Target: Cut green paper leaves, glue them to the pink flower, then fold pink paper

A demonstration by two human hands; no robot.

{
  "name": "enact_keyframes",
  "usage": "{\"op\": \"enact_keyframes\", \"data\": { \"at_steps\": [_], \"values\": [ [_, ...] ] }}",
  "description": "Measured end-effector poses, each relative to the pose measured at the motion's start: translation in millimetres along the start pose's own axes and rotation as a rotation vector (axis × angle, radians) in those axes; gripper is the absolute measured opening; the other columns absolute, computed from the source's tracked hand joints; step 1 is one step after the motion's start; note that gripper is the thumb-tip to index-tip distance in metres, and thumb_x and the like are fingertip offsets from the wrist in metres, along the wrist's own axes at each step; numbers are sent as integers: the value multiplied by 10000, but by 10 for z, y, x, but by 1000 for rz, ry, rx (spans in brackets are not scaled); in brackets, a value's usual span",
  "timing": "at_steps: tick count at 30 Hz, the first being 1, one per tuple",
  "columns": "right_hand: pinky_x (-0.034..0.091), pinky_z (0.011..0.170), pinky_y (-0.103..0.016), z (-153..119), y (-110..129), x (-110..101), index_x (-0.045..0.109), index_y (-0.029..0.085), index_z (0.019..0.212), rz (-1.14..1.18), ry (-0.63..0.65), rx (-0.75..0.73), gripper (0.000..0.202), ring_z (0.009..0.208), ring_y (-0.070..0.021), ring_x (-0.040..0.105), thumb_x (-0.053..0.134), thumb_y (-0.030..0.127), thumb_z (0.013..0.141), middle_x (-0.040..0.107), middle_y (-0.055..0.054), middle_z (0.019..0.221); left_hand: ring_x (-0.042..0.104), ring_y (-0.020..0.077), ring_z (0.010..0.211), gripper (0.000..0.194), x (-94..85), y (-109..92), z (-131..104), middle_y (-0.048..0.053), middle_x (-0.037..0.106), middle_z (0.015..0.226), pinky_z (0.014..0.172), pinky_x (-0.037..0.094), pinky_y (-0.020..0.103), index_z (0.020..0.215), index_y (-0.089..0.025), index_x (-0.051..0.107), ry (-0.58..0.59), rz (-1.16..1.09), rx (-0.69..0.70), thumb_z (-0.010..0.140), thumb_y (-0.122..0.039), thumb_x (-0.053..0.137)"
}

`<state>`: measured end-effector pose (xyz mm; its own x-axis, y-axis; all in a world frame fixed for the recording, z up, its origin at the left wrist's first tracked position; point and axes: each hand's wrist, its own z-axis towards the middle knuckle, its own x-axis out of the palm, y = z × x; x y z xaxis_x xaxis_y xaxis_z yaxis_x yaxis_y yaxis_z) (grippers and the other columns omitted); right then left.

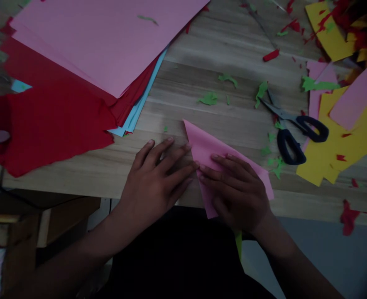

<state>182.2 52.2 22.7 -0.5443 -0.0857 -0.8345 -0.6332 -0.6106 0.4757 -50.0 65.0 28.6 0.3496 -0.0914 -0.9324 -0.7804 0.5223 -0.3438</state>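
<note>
A folded piece of pink paper (208, 143) lies at the table's front edge, one corner pointing away from me and another hanging slightly over the edge. My right hand (238, 189) rests on top of it, fingers stretched across the surface and the thumb partly hidden below. Beside the paper's left edge, my left hand (160, 176) lies palm down with its fingers spread. Its fingertips reach the paper's edge, close to my right fingertips. Neither hand is wrapped round anything. Black-handled scissors (287, 120) lie with parted blades to the right of the paper.
At the upper left is a stack of pink sheets (108, 37) over red and blue ones. A torn red sheet (55, 124) lies in front. Yellow strips (329, 137) and pink cut pieces (356, 99) are at the right. Green scraps (209, 99) dot the wooden table (183, 83).
</note>
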Motion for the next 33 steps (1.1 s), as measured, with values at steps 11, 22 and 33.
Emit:
{"op": "enact_keyframes", "data": {
  "at_steps": [11,22,33],
  "values": [
    [510,1057,-454,16,-16,46,731,302,1131,-11,-86,10,392,1254,-230,639,583,50,871,754,52,1190,484,288,1389,301,-38,88,86,-8,555,1495,1162,345,549,1258,-284,642,50,28,156,975,-245,546],
    [514,1047,-461,-5,-45,66,746,290,1103,22,-83,2,349,1255,-236,638,582,73,884,770,30,1160,577,303,1222,362,-25,124,276,23,568,1483,985,445,501,1331,-265,609,-22,136,92,980,-259,522],
    [524,1035,-484,11,-33,50,740,252,1098,30,-86,-10,342,1257,-247,634,577,48,877,765,6,1174,572,335,1191,371,-36,269,457,14,553,1497,943,444,526,1346,-229,594,-59,245,20,994,-265,480]
  ]
}}
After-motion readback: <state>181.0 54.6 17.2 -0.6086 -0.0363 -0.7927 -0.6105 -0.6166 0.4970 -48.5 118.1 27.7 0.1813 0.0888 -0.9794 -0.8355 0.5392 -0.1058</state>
